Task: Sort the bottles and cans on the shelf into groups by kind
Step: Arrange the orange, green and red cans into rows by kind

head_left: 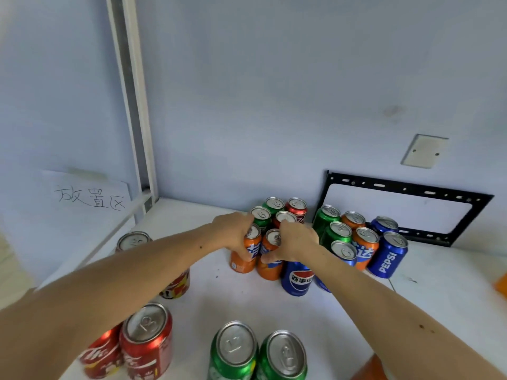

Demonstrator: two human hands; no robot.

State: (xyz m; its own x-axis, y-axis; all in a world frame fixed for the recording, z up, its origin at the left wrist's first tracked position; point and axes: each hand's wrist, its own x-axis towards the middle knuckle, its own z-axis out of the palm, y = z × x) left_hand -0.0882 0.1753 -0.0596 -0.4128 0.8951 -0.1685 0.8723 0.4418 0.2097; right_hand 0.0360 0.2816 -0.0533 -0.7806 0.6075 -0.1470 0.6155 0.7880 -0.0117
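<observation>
Both arms reach forward over the white shelf (208, 303) toward a cluster of upright aluminium drink cans at the back wall. The left hand (233, 231) grips the left orange soda can (245, 252), its fingers curled round the upper body. The right hand (295, 242) grips the right orange soda can (270, 266) just beside it, thumb across the front and fingers wrapped over the top edge. The two orange cans stand touching one another.

Behind the hands stand two green cans (267, 212) and two red cans (295, 211), packed close. A blue Pepsi can with Chinese lettering (297, 279) stands just right of the held cans, under the right wrist. Further right sits a mixed group of green, orange and blue cans (362, 239), among them a blue can lettered PEPSI (388, 256).

Near the front edge stand two red cola cans (137, 346) on the left and two green cans with silver tops (258, 355) in the middle. Another red patterned can (177, 286) stands partly hidden under the left forearm.

A paper sign with handwritten characters (90, 198) hangs at left, and a black metal bracket frame (406, 209) leans against the wall at right.
</observation>
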